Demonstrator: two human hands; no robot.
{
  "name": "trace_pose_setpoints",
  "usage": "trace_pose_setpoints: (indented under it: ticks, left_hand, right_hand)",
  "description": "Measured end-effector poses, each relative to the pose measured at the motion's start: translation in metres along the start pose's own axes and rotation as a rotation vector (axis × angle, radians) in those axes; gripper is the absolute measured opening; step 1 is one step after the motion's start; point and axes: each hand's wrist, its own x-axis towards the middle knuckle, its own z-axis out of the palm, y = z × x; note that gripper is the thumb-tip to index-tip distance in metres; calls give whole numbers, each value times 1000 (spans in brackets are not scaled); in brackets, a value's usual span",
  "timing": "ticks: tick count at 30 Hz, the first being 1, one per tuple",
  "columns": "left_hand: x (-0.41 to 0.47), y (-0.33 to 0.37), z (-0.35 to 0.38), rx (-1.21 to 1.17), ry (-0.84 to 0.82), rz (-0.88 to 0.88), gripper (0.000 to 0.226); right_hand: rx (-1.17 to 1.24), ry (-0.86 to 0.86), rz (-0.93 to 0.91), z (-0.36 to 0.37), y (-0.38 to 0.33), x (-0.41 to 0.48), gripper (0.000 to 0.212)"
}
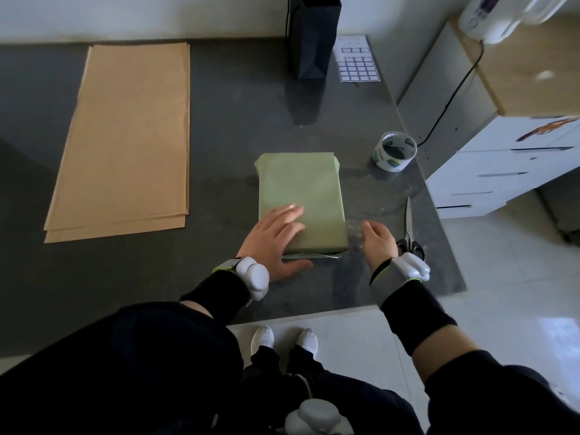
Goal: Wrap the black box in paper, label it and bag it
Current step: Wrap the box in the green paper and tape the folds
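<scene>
Pale green paper [314, 171], matt and smoothly creased, lies under the left hand [276, 233], whose fingers are spread flat and relaxed on the near left corner of the wrapped box [301, 189], with the thumb down along its near edge. The right hand [376, 243] hovers just beside the box's near right corner, fingers curled, and seems to pinch a strip of clear tape [354, 229] that is glossy and hard to make out.

The box is a flat rectangular slab on the dark grey, faintly mottled table [219, 120]. Its long axis runs away from the person and its broad face is up. Folded flaps show at its far end and a sliver of paper sticks out at its near end.

Right of the box lie steel scissors [409, 227] with black handles, blades pointing away. Beyond the box's far right corner stands a roll of tape [394, 151] on its side. Further back a tall black bag [312, 36] stands upright, with a white label sheet [357, 62] of blue-edged rectangles next to it. Well left of the box is a stack of brown kraft sheets [125, 136].
</scene>
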Motion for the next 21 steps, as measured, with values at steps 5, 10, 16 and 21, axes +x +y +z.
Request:
trace_pose_setpoints:
  ticks: [5, 10, 16, 21]
  left_hand:
    - [19, 2, -27, -448, 272, -836, 56]
    - [38, -9, -22, -604, -77, -1149, 46]
    - [40, -2, -30, -734, 52, -1097, 43]
    - [51, 13, -58, -1024, 277, -939, 30]
  right_hand:
    - [165, -136, 69, 9, 2, 12, 31]
    - [133, -313, 60, 17, -20, 11, 23]
    - [122, -303, -33, 14, -36, 1, 32]
    - [392, -229, -154, 1, -55, -26, 31]
